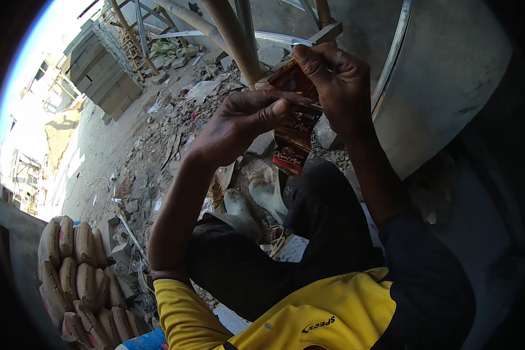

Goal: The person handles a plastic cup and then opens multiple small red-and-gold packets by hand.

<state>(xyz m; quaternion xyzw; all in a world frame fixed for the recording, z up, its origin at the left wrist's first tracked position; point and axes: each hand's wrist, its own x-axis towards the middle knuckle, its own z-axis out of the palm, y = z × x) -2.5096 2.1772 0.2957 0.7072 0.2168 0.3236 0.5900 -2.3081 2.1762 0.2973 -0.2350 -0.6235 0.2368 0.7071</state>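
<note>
Sachet strip (291, 143), dark brown and red, is held above the person's bent knees (319, 182): the fingers of the left hand (230, 128) pinch it partway along, while those of the right hand (341, 84) grasp its upper part, the exact contact being partly hidden. The two grips probably steady the thin packaging, whose lower segments hang free. Pale script marks the strip and dark lettering the yellow shirt (332, 303); print on the stacked sacks (84, 277) is too small to read.
</note>
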